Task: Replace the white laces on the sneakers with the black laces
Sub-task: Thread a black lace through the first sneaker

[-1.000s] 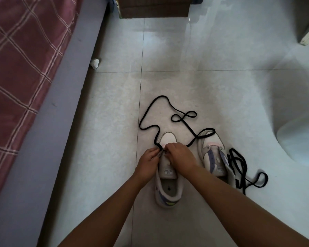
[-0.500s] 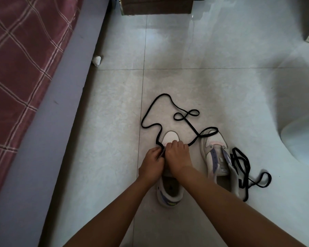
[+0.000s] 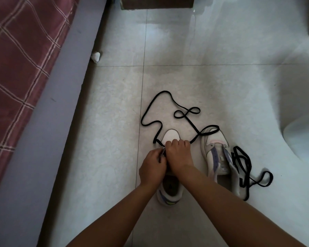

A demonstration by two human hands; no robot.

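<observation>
Two pale sneakers stand on the tiled floor. Over the left sneaker (image 3: 171,136) my left hand (image 3: 152,166) and my right hand (image 3: 179,154) are curled close together at its eyelets. A long black lace (image 3: 159,102) runs from under my fingers, loops out over the floor ahead and crosses the toe of the right sneaker (image 3: 217,157). My left fingers pinch a pale edge of the left sneaker by the eyelets; my right fingers grip the lace there. A second black lace (image 3: 243,166) lies bunched against the right sneaker's outer side.
A bed with a red checked cover (image 3: 20,59) and grey frame runs along the left. A crumpled white scrap (image 3: 96,56) lies by the frame. A brown box (image 3: 157,2) stands at the top, a pale rounded object (image 3: 303,139) at the right.
My hands have stayed on the left sneaker, shifting slightly closer together over the eyelets. The lace loops on the floor look unchanged.
</observation>
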